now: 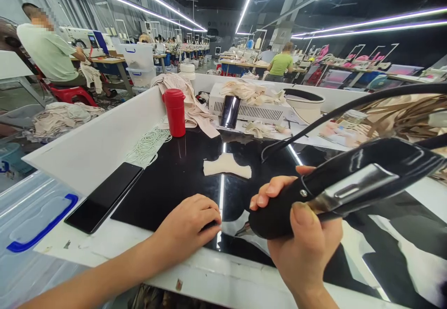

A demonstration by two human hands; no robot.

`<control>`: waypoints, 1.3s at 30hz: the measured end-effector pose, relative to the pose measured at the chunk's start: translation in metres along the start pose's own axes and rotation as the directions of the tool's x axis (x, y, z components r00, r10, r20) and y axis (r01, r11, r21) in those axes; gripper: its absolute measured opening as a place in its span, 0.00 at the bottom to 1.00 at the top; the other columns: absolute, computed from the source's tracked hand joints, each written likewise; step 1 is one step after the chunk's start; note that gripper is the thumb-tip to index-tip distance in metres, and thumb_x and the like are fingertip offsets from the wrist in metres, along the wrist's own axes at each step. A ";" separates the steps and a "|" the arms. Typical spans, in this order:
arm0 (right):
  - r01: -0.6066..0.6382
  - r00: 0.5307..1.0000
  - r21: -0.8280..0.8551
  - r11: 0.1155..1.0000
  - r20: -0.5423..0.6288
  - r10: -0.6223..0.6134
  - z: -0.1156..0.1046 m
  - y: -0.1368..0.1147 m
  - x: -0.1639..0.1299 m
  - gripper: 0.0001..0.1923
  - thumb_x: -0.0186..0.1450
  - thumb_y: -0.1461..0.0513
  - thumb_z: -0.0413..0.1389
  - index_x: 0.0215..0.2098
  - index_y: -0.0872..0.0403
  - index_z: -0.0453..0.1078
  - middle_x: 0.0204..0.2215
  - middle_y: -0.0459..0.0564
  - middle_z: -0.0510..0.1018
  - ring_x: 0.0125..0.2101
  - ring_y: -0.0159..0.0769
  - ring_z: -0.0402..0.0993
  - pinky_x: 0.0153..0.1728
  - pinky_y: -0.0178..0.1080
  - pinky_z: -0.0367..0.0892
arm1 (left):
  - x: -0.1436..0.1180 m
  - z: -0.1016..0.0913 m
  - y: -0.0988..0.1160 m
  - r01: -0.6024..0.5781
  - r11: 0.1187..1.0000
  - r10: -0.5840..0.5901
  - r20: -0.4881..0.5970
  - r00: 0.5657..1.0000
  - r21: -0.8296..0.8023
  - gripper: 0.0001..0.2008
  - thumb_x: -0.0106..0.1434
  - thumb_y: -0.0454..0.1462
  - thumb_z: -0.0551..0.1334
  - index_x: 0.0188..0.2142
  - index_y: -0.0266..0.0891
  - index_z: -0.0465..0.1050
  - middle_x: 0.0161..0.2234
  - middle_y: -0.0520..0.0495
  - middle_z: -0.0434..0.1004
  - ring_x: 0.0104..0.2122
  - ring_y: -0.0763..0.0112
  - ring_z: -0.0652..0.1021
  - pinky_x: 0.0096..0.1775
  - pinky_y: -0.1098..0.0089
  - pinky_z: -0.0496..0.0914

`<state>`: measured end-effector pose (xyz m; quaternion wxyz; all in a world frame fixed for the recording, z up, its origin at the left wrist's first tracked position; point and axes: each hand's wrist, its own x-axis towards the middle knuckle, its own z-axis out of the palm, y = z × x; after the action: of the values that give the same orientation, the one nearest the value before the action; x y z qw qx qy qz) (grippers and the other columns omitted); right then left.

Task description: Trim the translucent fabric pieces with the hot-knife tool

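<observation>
My right hand (307,234) is wrapped round a black glue gun (335,178) with a metal lever along its side. My thumb lies at the lever's end. The gun's pointed metal nozzle (243,230) tilts down to the left, just over the glossy black work surface (167,183). My left hand (190,223) rests on this surface near the front edge, fingers loosely curled, thumb a little apart, with nothing seen between them. Beyond both hands a cream, T-shaped fabric or foam piece (226,167) lies flat. The gun's reflection shows below it.
A phone (104,197), pale elastic cords (148,146) and a red cup (174,113) line the left side. Behind stand a vented white machine (251,108) with cloth on top and a dark cylinder (229,112). A black cable (335,113) arches right. People sew farther back.
</observation>
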<state>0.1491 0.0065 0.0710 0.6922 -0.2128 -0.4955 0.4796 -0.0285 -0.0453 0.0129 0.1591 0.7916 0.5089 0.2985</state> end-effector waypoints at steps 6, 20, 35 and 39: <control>-0.006 1.000 0.008 1.000 -0.005 0.006 0.001 0.005 -0.001 0.22 0.63 0.55 0.67 0.52 0.48 0.67 0.30 0.42 0.76 0.26 0.34 0.72 0.26 0.40 0.73 | -0.003 -0.004 -0.002 0.047 0.999 -0.047 -0.013 0.999 -0.009 0.09 0.68 0.28 0.65 0.45 0.42 0.73 0.47 0.51 0.78 0.47 0.67 0.76 0.51 0.67 0.70; 0.003 0.988 -0.079 0.997 -0.152 -0.015 -0.026 -0.031 0.003 0.24 0.53 0.54 0.71 0.46 0.48 0.72 0.25 0.41 0.77 0.21 0.35 0.71 0.20 0.38 0.74 | 0.000 -0.004 0.000 0.073 0.996 -0.074 0.010 0.997 0.043 0.06 0.66 0.32 0.68 0.40 0.43 0.73 0.47 0.51 0.76 0.47 0.64 0.75 0.50 0.62 0.70; -0.042 0.961 -0.151 0.988 -0.278 -0.001 -0.068 -0.030 -0.021 0.30 0.52 0.49 0.73 0.50 0.45 0.73 0.28 0.44 0.73 0.25 0.38 0.67 0.21 0.41 0.73 | 0.002 -0.007 0.003 0.143 0.990 -0.142 0.021 0.990 -0.011 0.07 0.65 0.29 0.65 0.37 0.43 0.73 0.46 0.53 0.77 0.47 0.66 0.76 0.51 0.64 0.69; -0.075 0.964 -0.135 0.988 -0.265 0.037 -0.072 -0.026 -0.021 0.30 0.52 0.48 0.73 0.50 0.43 0.72 0.29 0.43 0.72 0.26 0.38 0.66 0.22 0.42 0.72 | 0.002 -0.007 0.004 0.169 0.985 -0.169 0.010 0.986 -0.027 0.08 0.65 0.27 0.64 0.37 0.43 0.72 0.45 0.53 0.77 0.46 0.67 0.75 0.50 0.66 0.69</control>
<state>0.2237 -0.0104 0.0509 0.7205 -0.3374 -0.4269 0.4298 -0.0299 -0.0458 0.0214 0.1970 0.7444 0.5694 0.2879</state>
